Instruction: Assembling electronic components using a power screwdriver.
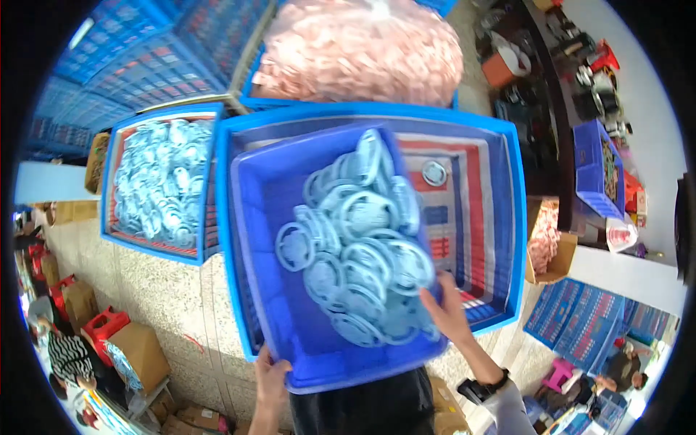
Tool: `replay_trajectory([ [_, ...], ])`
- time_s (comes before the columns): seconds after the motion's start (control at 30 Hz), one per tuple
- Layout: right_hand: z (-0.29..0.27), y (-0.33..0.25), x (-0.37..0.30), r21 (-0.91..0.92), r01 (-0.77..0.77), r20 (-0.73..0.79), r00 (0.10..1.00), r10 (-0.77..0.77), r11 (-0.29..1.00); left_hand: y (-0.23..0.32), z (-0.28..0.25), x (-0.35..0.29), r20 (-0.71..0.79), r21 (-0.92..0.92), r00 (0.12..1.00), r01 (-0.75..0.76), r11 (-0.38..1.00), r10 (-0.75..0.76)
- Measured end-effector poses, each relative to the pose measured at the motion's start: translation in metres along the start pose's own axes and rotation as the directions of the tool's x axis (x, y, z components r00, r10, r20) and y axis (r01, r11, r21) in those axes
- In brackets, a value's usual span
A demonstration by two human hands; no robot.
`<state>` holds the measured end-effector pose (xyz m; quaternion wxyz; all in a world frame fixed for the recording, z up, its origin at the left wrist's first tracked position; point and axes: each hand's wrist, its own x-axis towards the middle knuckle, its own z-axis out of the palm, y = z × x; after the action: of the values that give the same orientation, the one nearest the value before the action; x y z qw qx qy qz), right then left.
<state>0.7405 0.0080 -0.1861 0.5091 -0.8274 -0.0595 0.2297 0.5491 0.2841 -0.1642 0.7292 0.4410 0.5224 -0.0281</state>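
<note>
A dark blue plastic bin (272,312) lies slanted over a large lined blue crate (516,217). Many light blue round plastic parts (366,214) are heaped in the bin, mostly toward its right side. My left hand (272,377) grips the bin at its near left corner. On the right rim, close to the near corner, my right hand (451,313) has its fingers closed over the edge. One loose round part (434,172) rests on the striped lining (475,196) of the crate. The crate's left half is hidden under the bin.
To the left stands another crate (210,185) full of light blue parts. Beyond the large crate sits a clear bag of pink parts (362,54). A cardboard box with pink parts (562,261) is at the right. Stacked blue crates (152,65) rise at far left.
</note>
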Motion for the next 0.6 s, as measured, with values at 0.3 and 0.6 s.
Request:
replay_trajectory([
  [0.3, 0.133, -0.264, -0.152, -0.044, 0.270, -0.203, 0.940, -0.273, 0.962, 0.025, -0.211, -0.080, 0.197, -0.258, 0.971, -0.082, 0.963, 0.136],
  [0.6, 0.470, -0.393, -0.175, 0.028, 0.360, 0.206, 0.911, -0.358, 0.932, 0.119, -0.558, -0.116, -0.152, -0.383, 0.974, -0.214, 0.899, 0.167],
])
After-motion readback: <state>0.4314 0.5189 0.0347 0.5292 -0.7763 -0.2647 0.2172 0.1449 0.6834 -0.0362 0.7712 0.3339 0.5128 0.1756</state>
